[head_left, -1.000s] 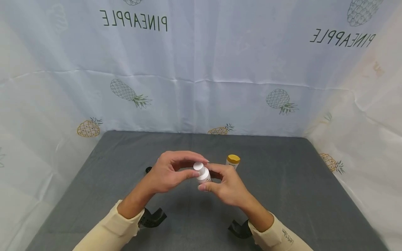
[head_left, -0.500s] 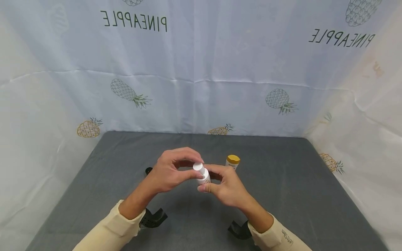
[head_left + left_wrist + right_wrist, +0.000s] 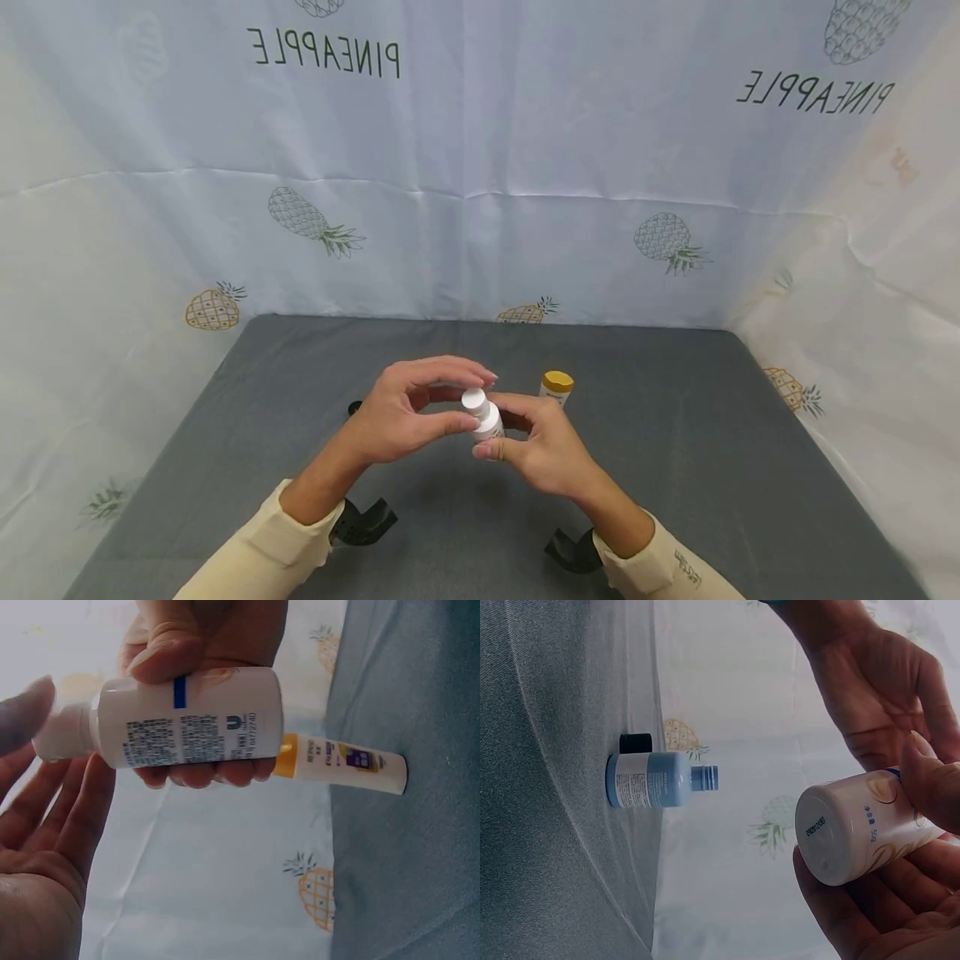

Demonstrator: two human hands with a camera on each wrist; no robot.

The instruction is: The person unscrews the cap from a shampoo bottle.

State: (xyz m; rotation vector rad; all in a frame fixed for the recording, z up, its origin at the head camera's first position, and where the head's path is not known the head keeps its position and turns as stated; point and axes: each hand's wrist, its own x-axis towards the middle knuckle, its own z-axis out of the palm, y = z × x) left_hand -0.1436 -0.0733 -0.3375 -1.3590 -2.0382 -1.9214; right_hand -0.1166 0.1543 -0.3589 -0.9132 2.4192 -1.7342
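Right hand (image 3: 551, 450) grips the body of a small white bottle (image 3: 486, 418), thumb on one side, fingers wrapped behind; bottle held in the air above the middle of the grey bench (image 3: 712, 467), tilted, cap end toward the left hand (image 3: 397, 412). Left hand pinches the white cap (image 3: 473, 399) between thumb and curled fingertips. In the left wrist view the printed label and a blue mark show on the bottle wall.

Handling, as judged: light, rigid plastic, smooth wall, likely a little slippery; best held round the body with the cap taken at its rim.

Just behind the hands: a yellow-capped tube (image 3: 556, 386) standing on the bench. Right wrist view shows a blue bottle (image 3: 654, 780) with no cap, a black cap (image 3: 635, 742) beside it.

Versus half a second ago: bottle and right hand in nearly the same place; left fingers have shifted slightly on the cap.
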